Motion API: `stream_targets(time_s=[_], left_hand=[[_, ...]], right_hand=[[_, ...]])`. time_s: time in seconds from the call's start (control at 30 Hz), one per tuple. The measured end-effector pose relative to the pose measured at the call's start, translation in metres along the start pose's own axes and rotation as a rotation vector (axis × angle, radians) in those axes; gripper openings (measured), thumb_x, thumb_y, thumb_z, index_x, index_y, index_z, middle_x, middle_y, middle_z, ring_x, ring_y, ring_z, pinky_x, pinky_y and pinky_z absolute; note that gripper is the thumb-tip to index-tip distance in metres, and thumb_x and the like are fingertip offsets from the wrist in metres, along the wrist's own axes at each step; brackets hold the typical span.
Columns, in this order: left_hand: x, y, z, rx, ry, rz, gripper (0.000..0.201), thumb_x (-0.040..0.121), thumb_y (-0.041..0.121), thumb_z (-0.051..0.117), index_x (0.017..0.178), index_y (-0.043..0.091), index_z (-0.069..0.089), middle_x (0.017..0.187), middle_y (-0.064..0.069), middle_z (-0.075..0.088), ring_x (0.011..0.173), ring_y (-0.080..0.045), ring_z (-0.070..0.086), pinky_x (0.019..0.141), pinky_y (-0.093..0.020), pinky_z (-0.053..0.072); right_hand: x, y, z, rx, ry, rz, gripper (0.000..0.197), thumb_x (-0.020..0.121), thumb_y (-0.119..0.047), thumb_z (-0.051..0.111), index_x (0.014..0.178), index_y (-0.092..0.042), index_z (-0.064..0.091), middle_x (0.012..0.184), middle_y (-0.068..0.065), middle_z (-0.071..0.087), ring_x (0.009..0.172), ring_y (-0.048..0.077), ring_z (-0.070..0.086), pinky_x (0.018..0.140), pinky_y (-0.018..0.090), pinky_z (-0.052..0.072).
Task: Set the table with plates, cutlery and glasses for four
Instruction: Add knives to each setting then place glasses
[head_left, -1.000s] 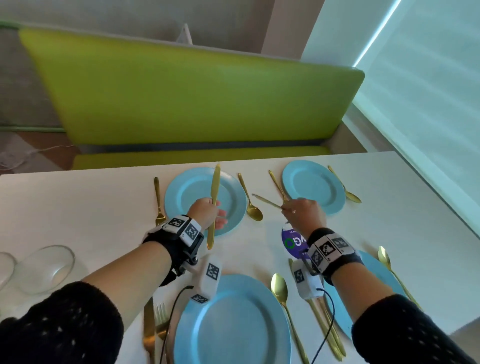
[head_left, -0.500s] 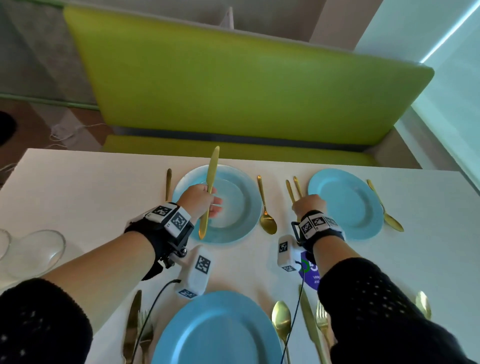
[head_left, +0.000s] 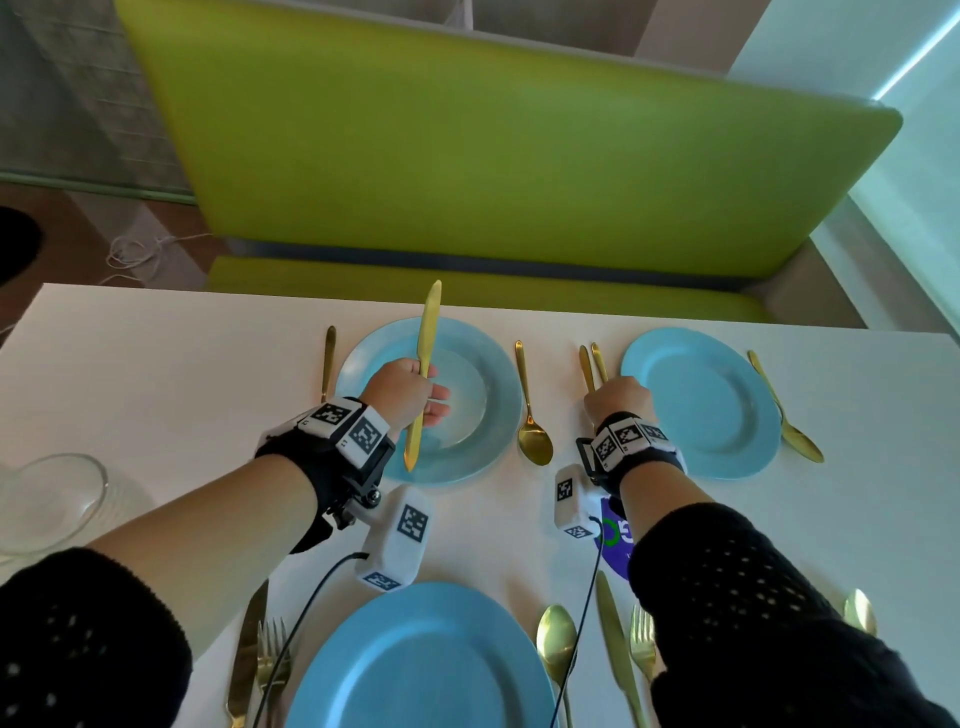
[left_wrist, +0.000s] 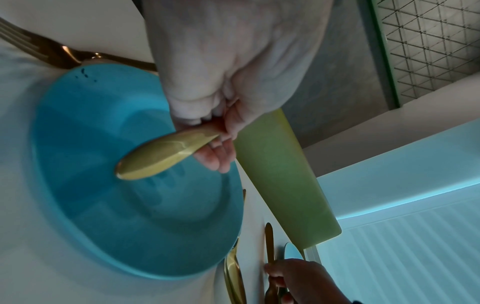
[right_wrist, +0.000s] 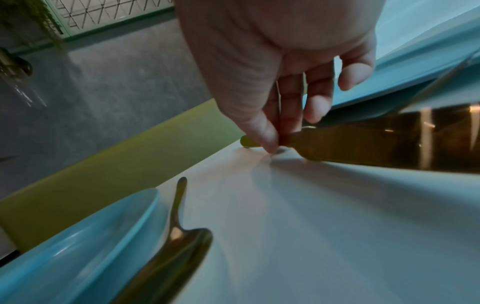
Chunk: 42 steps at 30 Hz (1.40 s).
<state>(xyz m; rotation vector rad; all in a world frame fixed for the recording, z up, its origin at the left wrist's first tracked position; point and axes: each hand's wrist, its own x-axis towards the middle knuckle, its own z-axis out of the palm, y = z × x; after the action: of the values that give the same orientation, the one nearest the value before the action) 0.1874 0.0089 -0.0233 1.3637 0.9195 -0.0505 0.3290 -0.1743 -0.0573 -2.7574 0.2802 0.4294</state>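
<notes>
My left hand (head_left: 423, 397) grips a gold knife (head_left: 429, 332) by its middle and holds it above the far left blue plate (head_left: 496, 379), blade pointing at the bench. In the left wrist view the fingers (left_wrist: 221, 152) curl round the knife's handle (left_wrist: 161, 158). My right hand (head_left: 610, 388) pinches a second gold knife (right_wrist: 363, 142) between thumb and fingers; it lies on the white table beside a gold fork (head_left: 586, 364), left of the far right blue plate (head_left: 711, 410). Which of the two handles is which I cannot tell in the head view.
A gold spoon (head_left: 531, 421) lies between the far plates, a fork (head_left: 328, 358) left of the left one, a spoon (head_left: 787, 415) at far right. The near plate (head_left: 426, 665) has cutlery on both sides. Glass bowls (head_left: 47, 499) stand at left. A green bench (head_left: 493, 156) is behind.
My right hand has swung its knife from a slant to lie straight beside the fork and lowered it to the table. The left hand still holds its knife over the plate.
</notes>
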Motion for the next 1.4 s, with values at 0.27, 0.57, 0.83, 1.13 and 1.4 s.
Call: stream_targets(time_s=[0.27,0.57,0.83,1.13,1.4], left_hand=[[0.001,-0.001,0.004,0.023,0.001,-0.004,0.020,0.096,-0.001,0.033,0.104,0.008,0.048,0.078,-0.006,0.060,0.067,-0.019,0.060,0.068,-0.030,0.052],[0.003,-0.003,0.003,0.026,0.012,-0.013,0.020,0.095,-0.002,0.033,0.104,0.007,0.048,0.078,-0.007,0.060,0.065,-0.019,0.059,0.065,-0.029,0.052],[0.000,-0.005,0.001,0.033,0.013,-0.015,0.019,0.095,-0.002,0.033,0.104,0.007,0.047,0.078,-0.007,0.059,0.065,-0.019,0.059,0.063,-0.029,0.051],[-0.018,-0.013,-0.002,0.111,0.003,-0.040,0.019,0.093,-0.004,0.040,0.096,0.008,0.055,0.069,-0.008,0.052,0.056,-0.017,0.052,0.062,-0.028,0.053],[-0.053,-0.016,-0.028,0.284,-0.099,0.001,0.035,0.089,-0.011,0.042,0.065,0.014,0.046,0.057,-0.006,0.048,0.043,-0.015,0.048,0.050,-0.023,0.045]], right_hand=[[0.006,0.001,0.001,-0.024,0.031,0.009,0.023,0.087,-0.016,0.053,0.103,-0.006,0.065,0.103,0.013,0.068,0.096,0.031,0.064,0.092,0.042,0.049],[0.011,0.003,0.003,-0.042,0.049,0.005,0.020,0.087,-0.014,0.054,0.100,-0.005,0.066,0.102,0.014,0.068,0.095,0.032,0.064,0.091,0.042,0.050],[0.013,0.004,0.004,-0.051,0.061,-0.015,0.021,0.087,-0.013,0.053,0.101,-0.005,0.067,0.102,0.015,0.069,0.094,0.032,0.065,0.089,0.042,0.052],[-0.022,-0.001,-0.015,-0.002,0.059,-0.247,0.033,0.090,-0.036,0.057,0.108,-0.010,0.067,0.107,0.012,0.068,0.100,0.030,0.064,0.082,0.035,0.052],[-0.137,-0.011,-0.009,0.066,0.002,-0.743,0.024,0.086,-0.020,0.062,0.109,-0.018,0.069,0.104,0.004,0.069,0.097,0.022,0.064,0.083,0.025,0.045]])
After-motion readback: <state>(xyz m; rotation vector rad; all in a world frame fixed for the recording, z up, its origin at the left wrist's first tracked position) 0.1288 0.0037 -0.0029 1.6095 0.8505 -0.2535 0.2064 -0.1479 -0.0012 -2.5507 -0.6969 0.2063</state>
